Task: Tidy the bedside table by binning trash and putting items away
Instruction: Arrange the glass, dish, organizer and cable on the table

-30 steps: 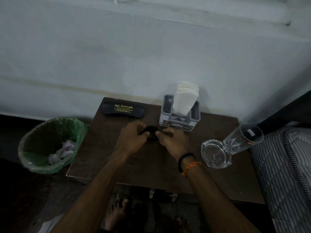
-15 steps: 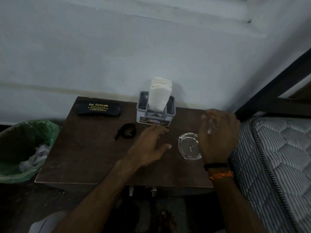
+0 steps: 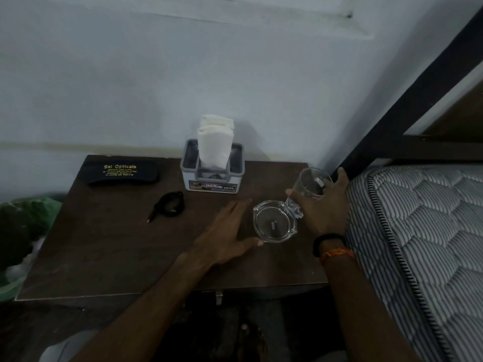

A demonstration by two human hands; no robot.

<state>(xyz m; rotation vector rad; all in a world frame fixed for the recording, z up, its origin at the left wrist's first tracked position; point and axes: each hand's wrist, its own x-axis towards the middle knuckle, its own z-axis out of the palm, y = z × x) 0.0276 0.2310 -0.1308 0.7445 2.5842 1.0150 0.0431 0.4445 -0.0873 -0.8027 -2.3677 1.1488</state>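
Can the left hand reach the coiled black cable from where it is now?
Probably yes. The left hand lies open beside the ashtray; only bare table separates it from the cable.

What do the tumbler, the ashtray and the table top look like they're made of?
The tumbler in the right hand looks like clear, smooth glass: fingers show through it. The ashtray seems to be thicker clear glass with bright glints along its rim. The table top looks like dark matt wood or laminate; which one is unclear.
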